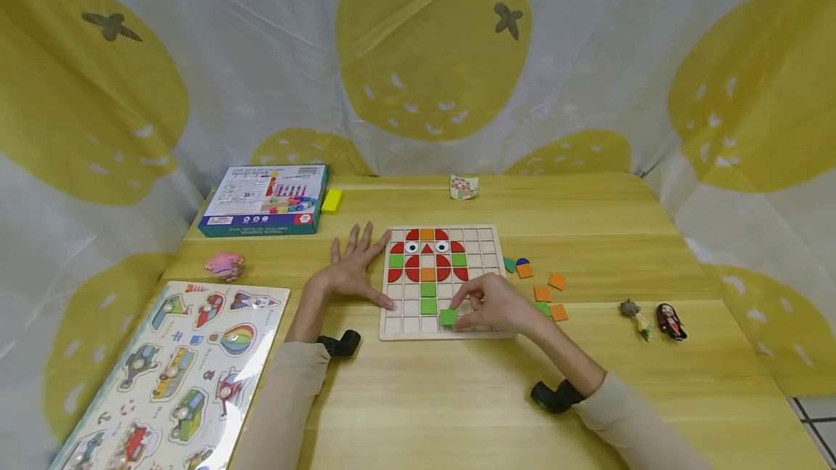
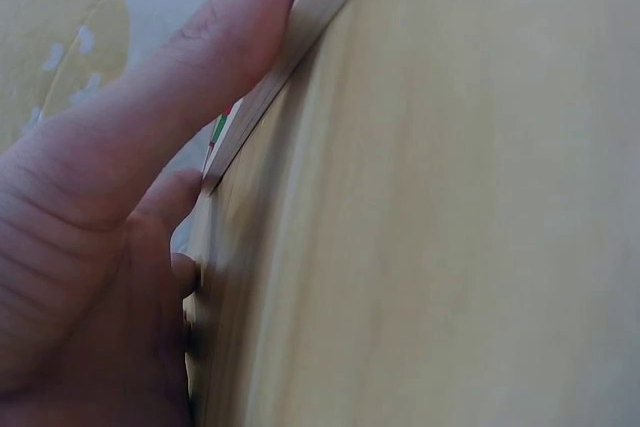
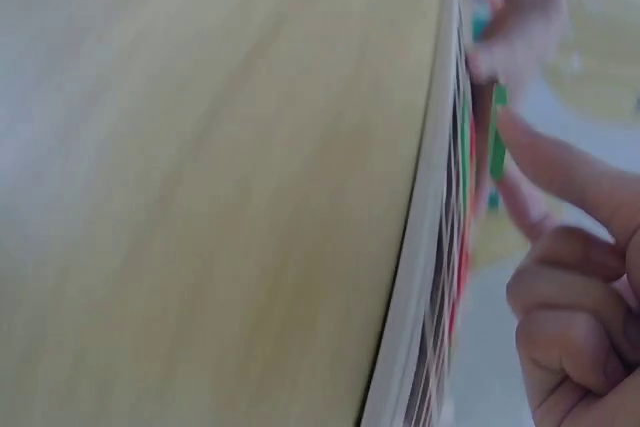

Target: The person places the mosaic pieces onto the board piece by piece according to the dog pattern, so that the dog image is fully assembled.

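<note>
A wooden grid board lies mid-table, with red, orange, green and eye-printed tiles forming a figure in its cells. My right hand pinches a green square tile between thumb and index finger over the lower cells. In the right wrist view that green tile appears edge-on near the fingertips, the other fingers curled. My left hand is spread at the board's left edge, its thumb on the lower left cells. The left wrist view shows the left thumb lying along the board's edge.
Several loose orange tiles and green ones lie right of the board. Two small dolls are farther right. A picture puzzle, a pink toy, a box and a yellow block are at left; a small card is behind.
</note>
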`<state>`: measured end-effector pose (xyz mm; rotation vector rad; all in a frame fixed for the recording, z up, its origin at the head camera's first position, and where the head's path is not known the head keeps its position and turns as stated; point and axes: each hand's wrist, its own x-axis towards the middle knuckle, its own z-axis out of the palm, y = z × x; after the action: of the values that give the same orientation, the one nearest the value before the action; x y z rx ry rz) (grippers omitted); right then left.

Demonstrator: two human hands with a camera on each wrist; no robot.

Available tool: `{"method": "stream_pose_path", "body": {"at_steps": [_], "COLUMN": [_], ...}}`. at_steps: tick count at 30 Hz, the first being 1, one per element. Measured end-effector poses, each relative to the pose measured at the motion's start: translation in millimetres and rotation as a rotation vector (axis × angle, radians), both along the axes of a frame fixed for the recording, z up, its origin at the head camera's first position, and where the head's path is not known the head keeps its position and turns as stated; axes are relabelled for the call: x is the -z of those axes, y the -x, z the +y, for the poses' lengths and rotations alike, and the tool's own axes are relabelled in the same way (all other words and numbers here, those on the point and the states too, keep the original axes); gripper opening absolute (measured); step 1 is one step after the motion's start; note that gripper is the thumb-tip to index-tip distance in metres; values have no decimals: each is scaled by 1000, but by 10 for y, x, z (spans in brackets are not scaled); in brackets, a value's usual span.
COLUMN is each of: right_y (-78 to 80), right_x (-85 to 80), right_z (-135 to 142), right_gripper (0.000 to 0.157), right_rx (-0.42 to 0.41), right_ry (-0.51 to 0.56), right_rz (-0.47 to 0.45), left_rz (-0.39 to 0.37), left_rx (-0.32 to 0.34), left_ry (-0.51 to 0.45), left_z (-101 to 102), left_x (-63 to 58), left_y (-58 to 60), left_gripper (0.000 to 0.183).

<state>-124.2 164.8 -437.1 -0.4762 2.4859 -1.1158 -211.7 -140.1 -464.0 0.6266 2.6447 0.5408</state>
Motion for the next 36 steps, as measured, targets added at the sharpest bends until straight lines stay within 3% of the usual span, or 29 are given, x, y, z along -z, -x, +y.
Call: {"method": "stream_pose_path", "body": {"at_steps": [4, 9, 24, 28, 32, 36], "right_y": [-34, -33, 119, 124, 85, 47], "right_x": [40, 32, 91, -1, -83, -45], "right_z": [-254, -362, -403, -156, 397, 931], "right_gripper": [22, 23, 21, 25, 30, 31], "right_rx": [-10, -21, -136, -65, 54, 141], "right_ry": [-46, -66, 82, 90, 71, 37], "right_rz": [53, 104, -39, -42, -2, -28], "left_rz": [-9, 9, 1, 0, -2, 3], "left_rx": [-4, 0, -15, -10, -8, -8], "left_ry": [9, 15, 3, 7, -5, -5], "left_z": [9, 10, -5, -12, 1, 15], "left_x": [-32, -42, -33, -18, -18, -30], "left_y": [-18, -4, -14, -11, -9, 4], "left_gripper": [136, 135, 136, 137, 137, 136]}}
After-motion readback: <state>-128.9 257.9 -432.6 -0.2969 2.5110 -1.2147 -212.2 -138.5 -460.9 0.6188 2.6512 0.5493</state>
